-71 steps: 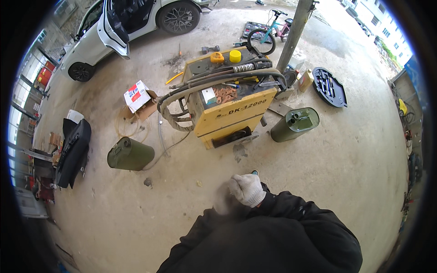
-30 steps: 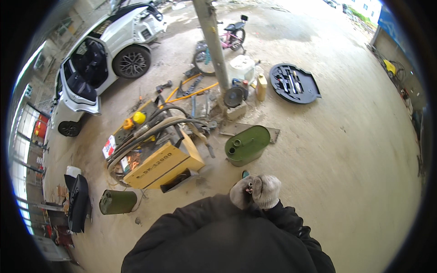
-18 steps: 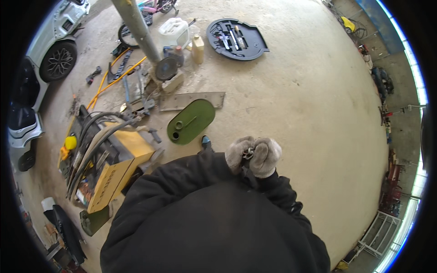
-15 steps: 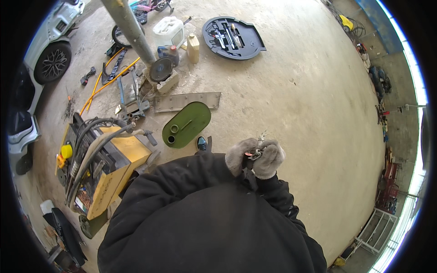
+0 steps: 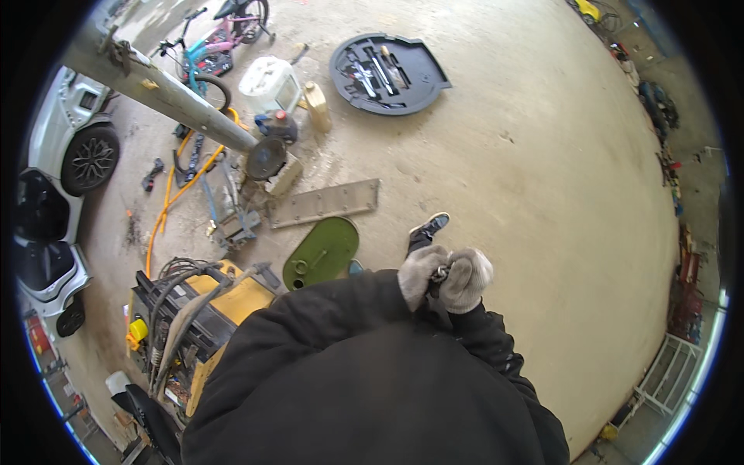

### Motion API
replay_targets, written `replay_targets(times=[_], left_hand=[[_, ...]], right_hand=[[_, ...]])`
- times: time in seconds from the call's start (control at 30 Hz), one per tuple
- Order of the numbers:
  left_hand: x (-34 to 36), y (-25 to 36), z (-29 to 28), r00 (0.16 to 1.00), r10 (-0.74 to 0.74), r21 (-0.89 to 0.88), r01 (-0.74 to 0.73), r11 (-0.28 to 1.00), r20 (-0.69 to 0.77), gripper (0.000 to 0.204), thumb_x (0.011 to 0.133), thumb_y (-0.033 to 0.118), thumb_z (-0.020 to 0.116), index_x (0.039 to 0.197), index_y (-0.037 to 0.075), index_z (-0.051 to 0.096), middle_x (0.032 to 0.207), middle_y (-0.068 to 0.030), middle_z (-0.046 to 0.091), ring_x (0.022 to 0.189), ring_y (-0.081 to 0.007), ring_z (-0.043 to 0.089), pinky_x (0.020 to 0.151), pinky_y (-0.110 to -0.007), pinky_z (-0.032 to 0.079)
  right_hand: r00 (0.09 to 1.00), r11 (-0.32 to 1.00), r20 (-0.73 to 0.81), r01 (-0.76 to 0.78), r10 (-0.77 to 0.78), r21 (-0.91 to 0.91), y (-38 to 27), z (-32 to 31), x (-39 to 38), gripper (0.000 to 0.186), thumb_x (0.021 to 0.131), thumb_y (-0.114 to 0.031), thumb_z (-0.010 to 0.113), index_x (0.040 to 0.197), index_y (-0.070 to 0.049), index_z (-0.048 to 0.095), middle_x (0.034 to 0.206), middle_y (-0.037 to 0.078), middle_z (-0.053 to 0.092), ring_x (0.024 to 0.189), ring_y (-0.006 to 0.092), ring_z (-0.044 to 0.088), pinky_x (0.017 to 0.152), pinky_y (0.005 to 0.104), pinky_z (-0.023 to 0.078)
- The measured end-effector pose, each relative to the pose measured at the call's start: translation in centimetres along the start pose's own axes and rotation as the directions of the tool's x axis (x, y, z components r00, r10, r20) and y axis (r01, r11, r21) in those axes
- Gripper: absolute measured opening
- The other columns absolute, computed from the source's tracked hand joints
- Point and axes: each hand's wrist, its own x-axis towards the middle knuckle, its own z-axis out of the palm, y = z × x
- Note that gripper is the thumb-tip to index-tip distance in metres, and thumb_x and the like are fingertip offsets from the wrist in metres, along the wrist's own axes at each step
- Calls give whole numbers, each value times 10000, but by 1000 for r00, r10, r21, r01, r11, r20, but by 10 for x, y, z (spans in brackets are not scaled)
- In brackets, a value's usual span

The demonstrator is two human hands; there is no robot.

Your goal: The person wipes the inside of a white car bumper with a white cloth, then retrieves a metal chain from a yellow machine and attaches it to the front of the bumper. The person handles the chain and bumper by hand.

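Both gloved hands meet in front of the chest, above a concrete floor [image 5: 542,194]. The left hand [image 5: 418,275] and the right hand [image 5: 466,279] press together around a small dark metal piece [image 5: 439,273] that shows only in the gap between them — the fingers of both hands are curled tight onto it, and what it is cannot be told. The gloves are pale grey knit, the sleeves black, and a black jacket [image 5: 349,387] fills the lower middle of the view. Just above the hands a dark shoe [image 5: 428,229] with a white sole stands on the floor. To the left of the hands a green jerrycan [image 5: 322,252] lies flat, with a grey perforated metal strip [image 5: 324,203] just beyond it. Further left stands a yellow machine [image 5: 209,310] draped with grey hoses. A grey steel post [image 5: 167,97] slants up to the upper left, and near its foot sit a white plastic canister [image 5: 270,85] and a small tan bottle [image 5: 316,106]. Well apart, at the top, lies a round black tool tray [image 5: 391,62] — several tools rest in it. A pink bicycle [image 5: 232,31] and 1 white car [image 5: 70,139] stand at the far upper left.
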Motion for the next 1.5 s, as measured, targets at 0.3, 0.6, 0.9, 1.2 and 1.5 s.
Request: replay_targets(times=[0.3,0.6,0.9,1.2,1.5], left_hand=[[125,42,22,961,-223,-272,172,947,-167,241,981,287,509,970,68,607,856,-17,592,741,-131,549,655,-268,437],[225,70,52,934,-249,-294,171,941,-255,217,979,268,540,924,75,623,773,-23,585,591,-109,502,542,-240,395],[304,86,46,833,270,572,66,818,-483,158,924,98,640,812,-12,631,705,-55,649,657,-88,611,575,-263,498],[368,103,13,835,379,802,117,586,-398,110,908,90,651,876,-14,666,744,-149,662,660,-155,652,617,-324,528],[407,87,-22,813,97,125,-31,992,-574,276,1025,270,538,924,48,667,795,30,596,724,-60,532,644,-230,426]], right_hand=[[977,985,167,-149,134,82,109,-4,114,244,965,-214,563,809,-27,580,636,157,576,560,358,591,522,432,458],[973,960,176,-187,151,209,176,-22,201,191,962,-194,597,911,-15,555,662,126,575,570,262,593,540,358,461],[636,624,542,-744,549,241,228,-3,255,301,989,-311,561,876,-36,610,680,83,562,632,182,538,590,339,439],[322,392,809,-912,492,124,277,12,334,384,1033,-295,493,780,-30,610,646,-9,529,587,73,455,531,255,365],[659,791,700,-569,276,223,296,45,360,318,1006,-226,539,841,35,616,691,68,617,647,137,568,596,304,459]])
